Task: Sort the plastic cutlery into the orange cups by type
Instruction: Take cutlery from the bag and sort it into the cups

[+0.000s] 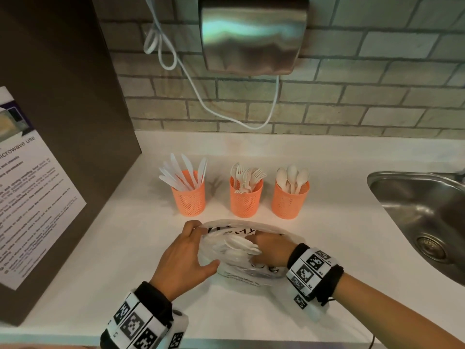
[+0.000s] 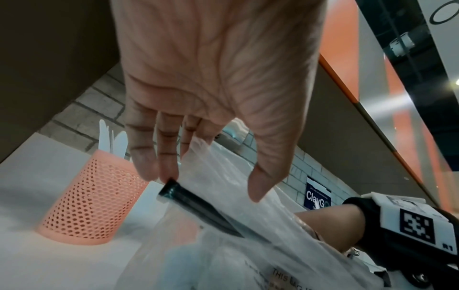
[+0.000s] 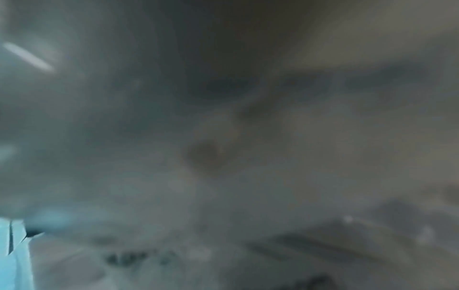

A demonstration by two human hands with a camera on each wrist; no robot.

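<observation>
Three orange mesh cups stand in a row on the white counter (image 1: 125, 260): the left cup (image 1: 189, 197) holds knives, the middle cup (image 1: 246, 201) forks, the right cup (image 1: 289, 204) spoons. In front of them lies a clear plastic bag (image 1: 241, 272) with white cutlery (image 1: 239, 244) inside. My left hand (image 1: 201, 245) grips the bag's left rim, fingers hooked over the far edge and thumb on the near edge. My right hand (image 1: 261, 245) reaches into the bag from the right, its fingers hidden. The left wrist view shows my left hand (image 2: 211, 182) on the bag (image 2: 223, 245) beside the knife cup (image 2: 91, 200). The right wrist view is blurred.
A steel sink (image 1: 422, 212) is set into the counter at the right. A hand dryer (image 1: 254, 34) hangs on the brick wall with a white cable (image 1: 201, 96) drooping toward the counter. A dark cabinet side with a printed notice (image 1: 37, 197) bounds the left.
</observation>
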